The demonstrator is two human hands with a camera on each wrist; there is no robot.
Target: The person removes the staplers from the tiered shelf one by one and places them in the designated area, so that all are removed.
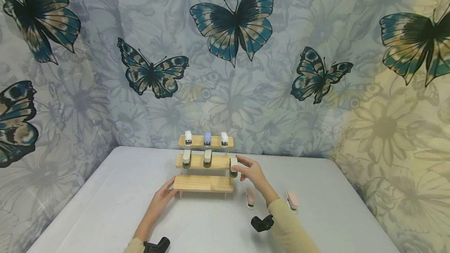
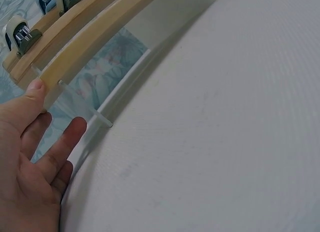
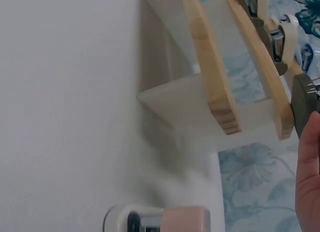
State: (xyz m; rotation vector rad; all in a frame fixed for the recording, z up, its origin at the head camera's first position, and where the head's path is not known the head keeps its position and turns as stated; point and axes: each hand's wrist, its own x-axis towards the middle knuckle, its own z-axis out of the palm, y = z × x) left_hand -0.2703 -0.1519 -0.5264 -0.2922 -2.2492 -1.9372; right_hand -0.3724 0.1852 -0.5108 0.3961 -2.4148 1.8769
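Observation:
A three-tier wooden display stand (image 1: 203, 183) with clear supports stands on the table. My left hand (image 1: 164, 194) grips the left end of its lowest board, thumb on the edge, as the left wrist view shows too. My right hand (image 1: 251, 171) pinches a cream stapler (image 1: 233, 167) with an olive base by the right end of the middle board (image 1: 221, 162). In the right wrist view this stapler's base (image 3: 302, 101) overlaps the board's end. On the middle tier stand two similar staplers, one at left (image 1: 186, 159) and one at centre (image 1: 207, 158).
Along the top tier are a white stapler (image 1: 188, 138), a blue stapler (image 1: 207, 139) and another white stapler (image 1: 224, 139). Two pink staplers, one nearer (image 1: 250, 198) and one farther right (image 1: 291, 201), lie on the white table (image 1: 105, 206). Behind hangs a butterfly-patterned cloth (image 1: 235, 108).

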